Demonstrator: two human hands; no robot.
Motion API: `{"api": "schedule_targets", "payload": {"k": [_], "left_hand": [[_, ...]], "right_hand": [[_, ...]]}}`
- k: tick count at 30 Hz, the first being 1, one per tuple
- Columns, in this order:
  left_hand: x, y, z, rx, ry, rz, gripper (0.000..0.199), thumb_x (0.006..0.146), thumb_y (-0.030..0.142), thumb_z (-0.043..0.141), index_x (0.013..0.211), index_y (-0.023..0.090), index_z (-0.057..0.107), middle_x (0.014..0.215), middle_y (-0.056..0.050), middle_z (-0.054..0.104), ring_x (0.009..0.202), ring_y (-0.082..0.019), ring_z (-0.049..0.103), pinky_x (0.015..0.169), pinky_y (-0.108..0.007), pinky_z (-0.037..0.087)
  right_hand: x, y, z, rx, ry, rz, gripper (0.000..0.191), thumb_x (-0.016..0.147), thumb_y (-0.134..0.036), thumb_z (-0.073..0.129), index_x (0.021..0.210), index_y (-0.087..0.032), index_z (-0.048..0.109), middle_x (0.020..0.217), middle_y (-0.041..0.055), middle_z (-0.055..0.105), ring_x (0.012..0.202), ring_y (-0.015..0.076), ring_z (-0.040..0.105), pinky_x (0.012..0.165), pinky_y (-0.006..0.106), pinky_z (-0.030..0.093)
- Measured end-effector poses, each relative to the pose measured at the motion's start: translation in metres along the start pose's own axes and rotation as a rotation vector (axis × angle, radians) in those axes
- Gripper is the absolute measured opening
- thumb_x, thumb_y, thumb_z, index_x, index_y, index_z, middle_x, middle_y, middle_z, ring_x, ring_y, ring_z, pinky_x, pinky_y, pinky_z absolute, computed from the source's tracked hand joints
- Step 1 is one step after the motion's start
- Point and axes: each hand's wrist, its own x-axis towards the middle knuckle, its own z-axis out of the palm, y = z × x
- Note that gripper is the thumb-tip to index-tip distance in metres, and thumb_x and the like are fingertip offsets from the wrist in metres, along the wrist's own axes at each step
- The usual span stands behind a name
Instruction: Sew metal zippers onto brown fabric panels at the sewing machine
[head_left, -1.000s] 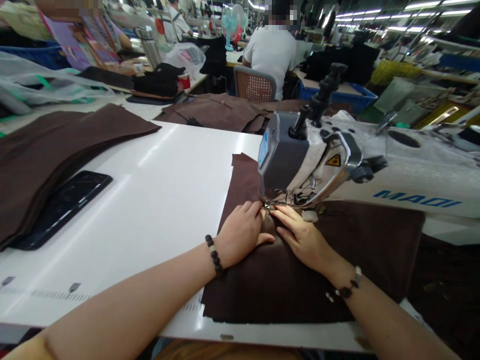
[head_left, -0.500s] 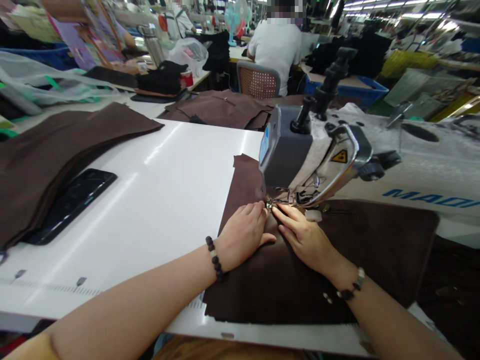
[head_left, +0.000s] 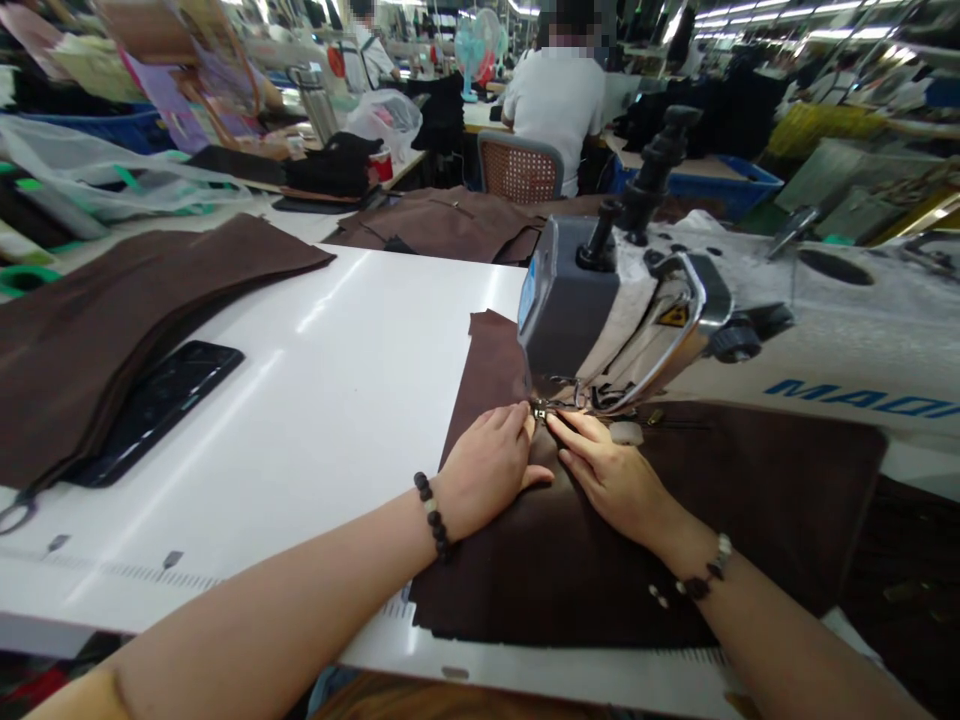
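A dark brown fabric piece (head_left: 555, 590) lies flat under the head of a sewing machine (head_left: 574, 310). My left hand (head_left: 491, 465) rests palm down on the fabric, left of the presser foot (head_left: 539, 410), its thumb spread out to the right. On the other side, my right hand (head_left: 615, 475) lies on the same fabric with its fingertips close beside the foot. Both hands press on the fabric without gripping it. The needle's tip is too small to make out.
Brown fabric pieces (head_left: 150, 290) are stacked at the left, partly over a black phone (head_left: 169, 405). More brown fabric (head_left: 450, 222) lies behind the white table (head_left: 360, 370). A person in white (head_left: 555, 95) sits farther back by a chair (head_left: 521, 165).
The view has shifted slightly, so the table items at the left appear a little farther right. Both hands keep nearly the same place beside the presser foot.
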Motion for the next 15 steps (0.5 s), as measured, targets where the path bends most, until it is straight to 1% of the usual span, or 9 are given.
{"api": "schedule_targets", "payload": {"k": [5, 9, 15], "left_hand": [[0.0015, -0.0012, -0.0002, 0.006, -0.009, -0.002, 0.064, 0.075, 0.053, 0.058, 0.112, 0.003, 0.048, 0.117, -0.018, 0.049, 0.106, -0.027, 0.047, 0.091, -0.036, 0.04], [0.003, -0.0018, -0.001, -0.001, -0.025, -0.006, 0.06, 0.075, 0.053, 0.058, 0.109, 0.004, 0.05, 0.114, -0.018, 0.051, 0.105, -0.027, 0.048, 0.089, -0.036, 0.041], [0.0051, -0.0036, -0.0005, 0.0, -0.016, -0.005, 0.06, 0.075, 0.053, 0.057, 0.108, 0.003, 0.05, 0.112, -0.018, 0.051, 0.103, -0.027, 0.048, 0.087, -0.036, 0.042]], "right_hand": [[0.0014, -0.0001, -0.0006, -0.019, 0.002, 0.001, 0.04, 0.09, -0.024, 0.031, 0.128, -0.02, 0.042, 0.13, 0.0096, 0.045, 0.122, 0.0195, 0.039, 0.103, 0.054, 0.024], [0.0027, 0.0003, -0.0003, -0.05, 0.021, 0.005, 0.04, 0.09, -0.024, 0.032, 0.128, -0.021, 0.043, 0.127, 0.0109, 0.047, 0.119, 0.0211, 0.044, 0.102, 0.055, 0.024], [0.0038, 0.0026, 0.0022, -0.074, 0.031, 0.005, 0.04, 0.09, -0.025, 0.033, 0.128, -0.022, 0.043, 0.128, 0.0098, 0.047, 0.115, 0.0216, 0.047, 0.102, 0.055, 0.025]]}}
